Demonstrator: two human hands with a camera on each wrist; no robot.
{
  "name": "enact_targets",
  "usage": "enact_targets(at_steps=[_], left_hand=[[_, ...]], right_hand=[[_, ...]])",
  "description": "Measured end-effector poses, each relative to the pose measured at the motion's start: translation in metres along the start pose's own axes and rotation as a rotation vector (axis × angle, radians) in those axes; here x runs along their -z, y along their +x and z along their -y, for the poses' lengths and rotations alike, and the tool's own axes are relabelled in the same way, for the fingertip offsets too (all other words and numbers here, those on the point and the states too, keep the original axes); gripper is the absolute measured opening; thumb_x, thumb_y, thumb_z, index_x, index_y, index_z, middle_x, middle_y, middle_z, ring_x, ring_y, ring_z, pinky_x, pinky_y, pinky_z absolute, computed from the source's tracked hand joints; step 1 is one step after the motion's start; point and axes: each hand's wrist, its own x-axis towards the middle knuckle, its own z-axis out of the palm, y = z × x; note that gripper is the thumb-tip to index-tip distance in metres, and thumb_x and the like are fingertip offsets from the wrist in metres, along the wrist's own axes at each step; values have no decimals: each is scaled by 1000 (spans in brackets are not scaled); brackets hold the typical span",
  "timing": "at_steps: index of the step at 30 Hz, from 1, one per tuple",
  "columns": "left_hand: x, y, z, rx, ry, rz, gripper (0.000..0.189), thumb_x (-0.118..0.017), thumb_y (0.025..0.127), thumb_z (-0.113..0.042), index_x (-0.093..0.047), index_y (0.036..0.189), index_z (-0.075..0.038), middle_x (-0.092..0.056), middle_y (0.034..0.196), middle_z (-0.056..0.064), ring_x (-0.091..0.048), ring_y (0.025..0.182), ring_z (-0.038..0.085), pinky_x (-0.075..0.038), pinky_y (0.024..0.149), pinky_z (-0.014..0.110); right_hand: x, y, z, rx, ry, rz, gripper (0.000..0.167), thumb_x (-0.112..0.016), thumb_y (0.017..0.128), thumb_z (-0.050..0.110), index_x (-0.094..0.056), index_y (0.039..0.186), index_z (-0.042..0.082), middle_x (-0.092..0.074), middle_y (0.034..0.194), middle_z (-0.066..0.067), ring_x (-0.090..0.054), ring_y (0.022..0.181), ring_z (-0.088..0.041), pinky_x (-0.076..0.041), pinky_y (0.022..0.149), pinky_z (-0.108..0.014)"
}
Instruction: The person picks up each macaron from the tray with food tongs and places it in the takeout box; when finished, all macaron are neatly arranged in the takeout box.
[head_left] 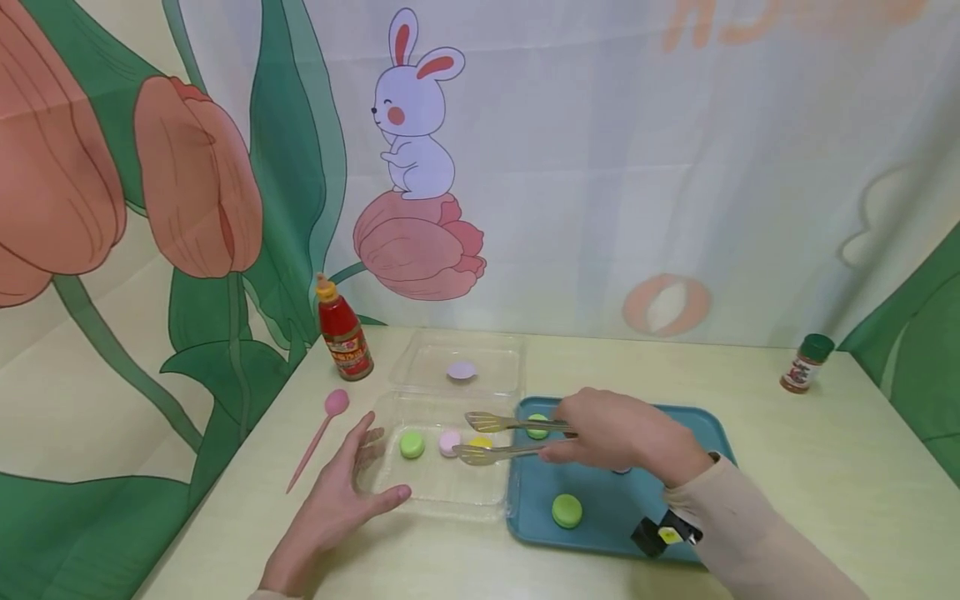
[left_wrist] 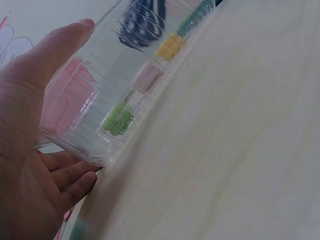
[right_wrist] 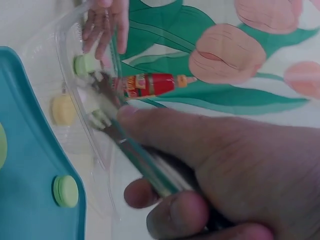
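Tongs (head_left: 492,422) gripped in my right hand (head_left: 615,435) over clear box (head_left: 442,490), my left hand (head_left: 341,492) spread at its left end

Across my pale bench (head_left: 420,567) right now: red sauce bottle (head_left: 346,340) standing back left, pink spoon (head_left: 318,436) lying nearer me, clear box (head_left: 442,493) open beside the blue tray (head_left: 611,517), green-capped jar (head_left: 807,364) upright far right!

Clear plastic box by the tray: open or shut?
Open: the clear plastic box has its lid laid back behind it, leaving the macarons inside uncovered.
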Motion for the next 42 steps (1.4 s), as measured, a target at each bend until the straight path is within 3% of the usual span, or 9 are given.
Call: enact_targets(at_steps=[4,9,19,26,31,36,42], left_hand=[[1,-1,0,-3,3,0,124,-98,85,-47,-18,178,-24,-45,175,12,-47,159,39,-36,129,68],[1,-2,1,1,2,-1,124,-98,86,-46,-18,178,-24,-45,175,12,-47,159,39,-35,130,68],[1,-1,2,-17,4,-6,124,-98,86,-45,-19,178,-23,-46,174,13,-49,158,39,-35,129,68],[2,-1,0,12,9,-4,124,-98,86,-46,-18,178,-24,-45,175,11,-48,159,39,-34,130,69],[1,0,-1,24,10,2,124,-97,86,-47,-17,179,-25,-43,176,11,-47,160,39,-34,130,69],[0,-1,-1,30,12,2,125,-98,86,-47,-18,179,-26,-43,176,11,-46,160,39,-33,130,69],[0,-1,-2,33,13,3,124,-97,86,-48,-17,179,-26,-43,176,11,-46,160,39,-32,131,69]], right_hand=[[0,-13,-16,54,50,-64,40,-76,105,52,-61,87,19,-53,66,5,-50,54,-9,-40,59,-30],[2,-36,-36,40,170,-105,42,-71,106,58,-63,97,18,-63,73,4,-59,61,-11,-45,62,-32],[-18,-77,-92,-99,282,-264,40,-72,107,54,-64,105,16,-49,77,3,-49,67,-13,-40,56,-29],[-39,-97,-122,-156,290,-270,39,-71,108,52,-61,99,15,-51,75,3,-49,66,-12,-40,55,-27],[-52,-112,-137,-214,285,-253,37,-69,110,50,-62,103,15,-52,77,2,-51,70,-12,-41,58,-27],[-66,-124,-147,-227,287,-227,35,-70,110,48,-62,102,15,-52,77,2,-48,69,-9,-40,59,-26],[-79,-129,-154,-310,300,-172,39,-69,109,51,-64,103,13,-52,77,1,-51,71,-13,-41,61,-28]])
